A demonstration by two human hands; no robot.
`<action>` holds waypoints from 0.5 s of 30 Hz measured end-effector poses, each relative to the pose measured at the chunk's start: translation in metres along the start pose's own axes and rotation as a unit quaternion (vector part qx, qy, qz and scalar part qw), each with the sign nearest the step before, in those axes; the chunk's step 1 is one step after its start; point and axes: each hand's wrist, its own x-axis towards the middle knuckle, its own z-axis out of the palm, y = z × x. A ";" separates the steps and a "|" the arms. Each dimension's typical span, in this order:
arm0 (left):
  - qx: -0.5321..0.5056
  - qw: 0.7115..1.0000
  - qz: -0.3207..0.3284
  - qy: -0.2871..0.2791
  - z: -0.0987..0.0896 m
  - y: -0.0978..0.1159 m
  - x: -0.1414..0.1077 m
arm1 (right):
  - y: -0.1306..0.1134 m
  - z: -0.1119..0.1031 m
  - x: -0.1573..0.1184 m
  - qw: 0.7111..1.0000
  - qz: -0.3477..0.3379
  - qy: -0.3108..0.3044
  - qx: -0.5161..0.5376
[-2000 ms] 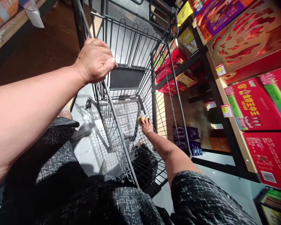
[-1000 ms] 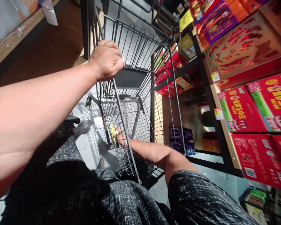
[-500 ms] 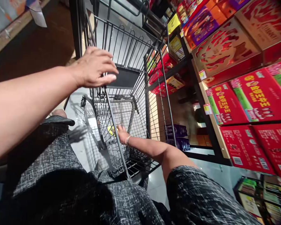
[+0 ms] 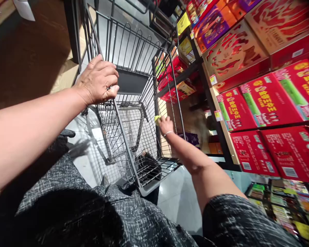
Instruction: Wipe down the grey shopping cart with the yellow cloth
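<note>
A black wire shopping cart (image 4: pixel 125 140) stands in front of me, tilted in view, with its basket facing me. My left hand (image 4: pixel 99 80) has its fingers curled over the top rail on the cart's left side. My right hand (image 4: pixel 167 126), with a thin bracelet at the wrist, reaches in to the wire wall on the right. It is closed on a small yellow-green cloth (image 4: pixel 157 120), mostly hidden by the fingers. The cloth appears to be at the right wall's wires; I cannot tell whether it touches them.
Shelves on the right hold red boxes (image 4: pixel 265 99), gold-and-red cartons (image 4: pixel 237 55) and purple-orange packs (image 4: pixel 211 27), close beside the cart. More packaged goods (image 4: pixel 275 202) stand at lower right. A brown display side (image 4: pixel 28 58) is on the left. Pale tiled floor (image 4: pixel 172 199) shows below.
My right hand has moved with the cloth from the cart's left wire side across to its right wall. My left hand, looser before, has closed round the rail.
</note>
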 end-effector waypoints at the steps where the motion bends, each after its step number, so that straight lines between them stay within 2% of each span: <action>1: -0.005 1.000 0.001 0.002 0.000 0.000 0.000 | 0.012 -0.012 -0.001 0.999 0.019 0.036 -0.018; 4: -0.014 1.000 -0.006 0.000 0.001 -0.001 0.001 | 0.038 -0.031 -0.011 0.992 0.045 0.109 -0.044; 6: -0.012 1.000 -0.016 0.001 0.002 -0.002 0.002 | 0.038 -0.024 -0.018 0.993 0.036 0.103 -0.043; 8: -0.007 1.000 -0.024 0.018 0.006 -0.003 0.004 | 0.025 -0.004 -0.023 0.998 0.003 0.046 -0.032; 12: 0.009 0.999 -0.014 0.044 0.014 -0.006 0.005 | -0.024 0.050 -0.023 0.988 -0.034 -0.136 0.069; 13: 0.012 0.999 -0.011 0.043 0.016 -0.007 0.005 | -0.036 0.061 -0.022 0.980 -0.033 -0.168 0.103; 15: 0.014 0.999 -0.013 0.045 0.017 -0.007 0.005 | -0.057 0.078 -0.022 0.967 -0.033 -0.195 0.158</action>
